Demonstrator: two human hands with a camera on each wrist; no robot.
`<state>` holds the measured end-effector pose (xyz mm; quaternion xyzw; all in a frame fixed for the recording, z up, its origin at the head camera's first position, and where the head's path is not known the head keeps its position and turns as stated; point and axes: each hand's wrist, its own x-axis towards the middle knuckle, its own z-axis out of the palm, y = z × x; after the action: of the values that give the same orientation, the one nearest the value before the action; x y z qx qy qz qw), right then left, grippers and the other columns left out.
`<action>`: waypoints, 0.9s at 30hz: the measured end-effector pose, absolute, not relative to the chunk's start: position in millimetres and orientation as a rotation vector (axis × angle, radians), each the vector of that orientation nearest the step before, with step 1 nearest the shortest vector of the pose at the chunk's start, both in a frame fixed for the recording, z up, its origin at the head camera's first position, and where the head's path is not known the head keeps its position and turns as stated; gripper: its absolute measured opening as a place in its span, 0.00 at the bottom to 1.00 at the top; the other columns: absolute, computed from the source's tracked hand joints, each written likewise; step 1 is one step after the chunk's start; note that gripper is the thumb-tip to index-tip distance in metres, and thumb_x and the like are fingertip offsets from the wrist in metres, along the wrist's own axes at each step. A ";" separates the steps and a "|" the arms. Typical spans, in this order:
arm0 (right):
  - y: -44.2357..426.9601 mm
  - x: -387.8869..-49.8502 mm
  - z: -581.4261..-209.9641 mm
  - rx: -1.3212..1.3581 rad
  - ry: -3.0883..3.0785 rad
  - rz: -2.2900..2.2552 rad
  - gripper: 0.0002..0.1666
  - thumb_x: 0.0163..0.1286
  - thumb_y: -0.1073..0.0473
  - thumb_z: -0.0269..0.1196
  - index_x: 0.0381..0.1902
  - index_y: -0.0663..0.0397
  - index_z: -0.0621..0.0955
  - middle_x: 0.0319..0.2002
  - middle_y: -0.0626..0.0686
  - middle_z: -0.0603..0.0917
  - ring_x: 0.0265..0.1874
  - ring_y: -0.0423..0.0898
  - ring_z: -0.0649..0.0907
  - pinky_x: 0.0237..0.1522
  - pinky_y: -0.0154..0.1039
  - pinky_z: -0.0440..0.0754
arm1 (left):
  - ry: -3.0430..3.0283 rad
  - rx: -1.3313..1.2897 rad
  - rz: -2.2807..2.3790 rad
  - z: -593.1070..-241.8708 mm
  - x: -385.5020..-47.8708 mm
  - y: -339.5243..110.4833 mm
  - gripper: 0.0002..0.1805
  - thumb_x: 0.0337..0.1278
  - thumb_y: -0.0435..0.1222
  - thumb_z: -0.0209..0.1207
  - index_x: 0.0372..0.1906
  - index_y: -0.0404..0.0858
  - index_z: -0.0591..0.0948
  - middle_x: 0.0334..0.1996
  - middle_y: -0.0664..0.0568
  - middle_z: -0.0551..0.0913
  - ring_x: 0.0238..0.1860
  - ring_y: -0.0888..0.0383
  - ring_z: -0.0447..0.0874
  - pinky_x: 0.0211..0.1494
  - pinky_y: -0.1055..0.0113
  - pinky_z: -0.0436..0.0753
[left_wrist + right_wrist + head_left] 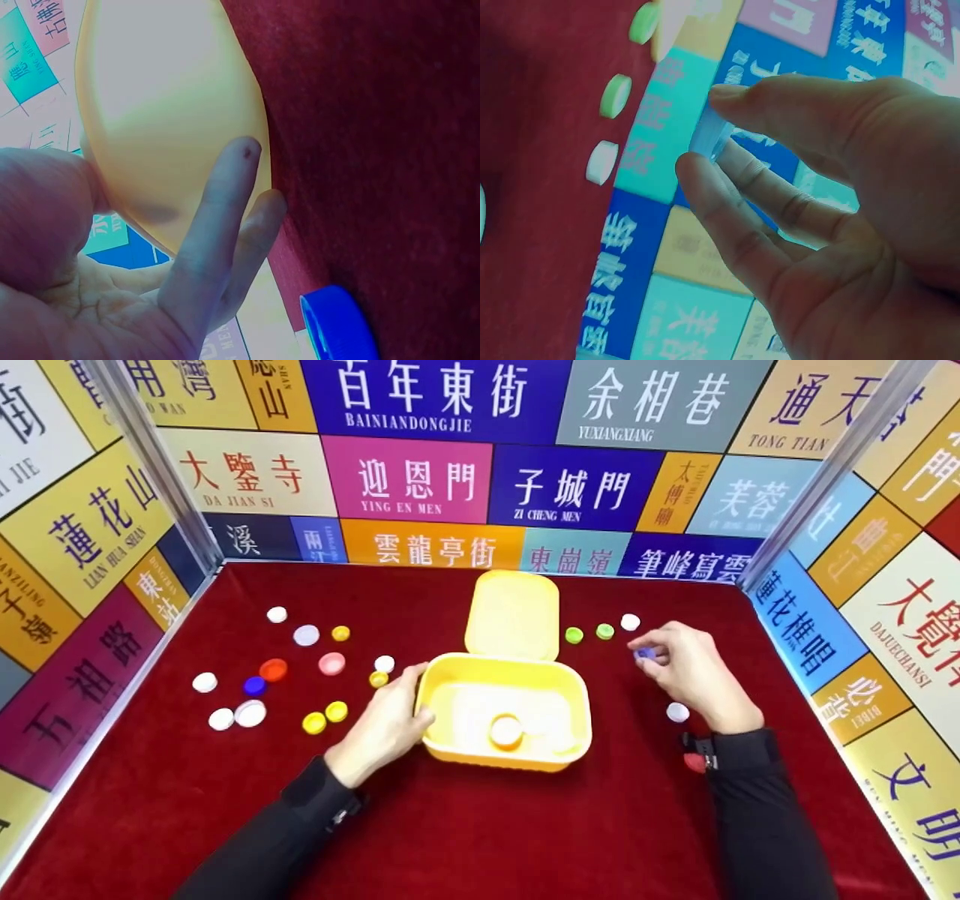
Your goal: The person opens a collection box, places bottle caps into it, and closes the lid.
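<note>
Box (pixel 487 760): 1 orange cap (pixel 506 733) visible inside | left hand (pixel 386 726) grips box | right hand (pixel 691 675) pinches blue cap (pixel 645 653)

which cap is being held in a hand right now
The small bluish cap, pinched between the thumb and fingers of the right hand; the other caps in view lie on the red cloth or inside the yellow box.

The box (pixel 502 679) at mid-frame looks smooth plastic, the tablecloth (pixel 510 840) matt and velvety, the upper-right post (pixel 828 472) shiny metal.
</note>
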<state>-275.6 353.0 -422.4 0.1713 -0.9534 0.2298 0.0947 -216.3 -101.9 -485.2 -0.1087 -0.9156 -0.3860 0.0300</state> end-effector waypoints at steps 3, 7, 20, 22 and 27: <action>338.9 -271.6 -418.8 0.557 -2.797 0.707 0.13 0.76 0.68 0.75 0.55 0.56 0.97 0.49 0.62 0.92 0.47 0.57 0.95 0.54 0.56 0.97 | -2.824 -0.333 -1.189 -485.7 -216.2 -102.0 0.36 0.74 0.27 0.67 0.84 0.31 0.73 0.74 0.33 0.87 0.68 0.37 0.92 0.78 0.42 0.89; 320.4 -266.8 -417.6 0.635 -2.764 0.750 0.13 0.75 0.69 0.76 0.55 0.57 0.97 0.50 0.62 0.92 0.46 0.58 0.96 0.55 0.61 0.97 | -2.830 -0.335 -1.183 -485.4 -216.2 -101.9 0.37 0.74 0.27 0.67 0.85 0.30 0.72 0.75 0.33 0.86 0.70 0.38 0.91 0.79 0.43 0.88; 272.2 -248.0 -427.0 0.925 -2.647 0.728 0.14 0.73 0.70 0.79 0.55 0.59 0.96 0.47 0.60 0.92 0.43 0.55 0.93 0.49 0.52 0.98 | -2.824 -0.346 -1.182 -484.4 -214.2 -100.9 0.37 0.74 0.26 0.66 0.84 0.29 0.72 0.75 0.33 0.86 0.71 0.38 0.90 0.80 0.43 0.88; 265.3 -245.3 -430.0 0.982 -2.629 0.699 0.13 0.73 0.70 0.79 0.54 0.60 0.96 0.47 0.60 0.92 0.43 0.56 0.93 0.48 0.51 0.97 | -2.821 -0.348 -1.184 -484.2 -213.6 -101.1 0.37 0.73 0.26 0.66 0.84 0.29 0.72 0.75 0.33 0.86 0.70 0.38 0.91 0.79 0.43 0.88; 249.3 -238.8 -440.4 1.094 -2.626 0.657 0.13 0.72 0.71 0.79 0.52 0.61 0.95 0.46 0.60 0.92 0.44 0.57 0.92 0.49 0.51 0.96 | -2.816 -0.345 -1.194 -483.6 -212.8 -100.6 0.37 0.72 0.25 0.66 0.84 0.29 0.73 0.74 0.33 0.87 0.68 0.38 0.91 0.77 0.43 0.89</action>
<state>-238.8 249.3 -440.4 0.3725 -0.8939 0.2235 0.1109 -212.8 -100.6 -483.6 -0.1120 -0.9144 -0.3877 0.0319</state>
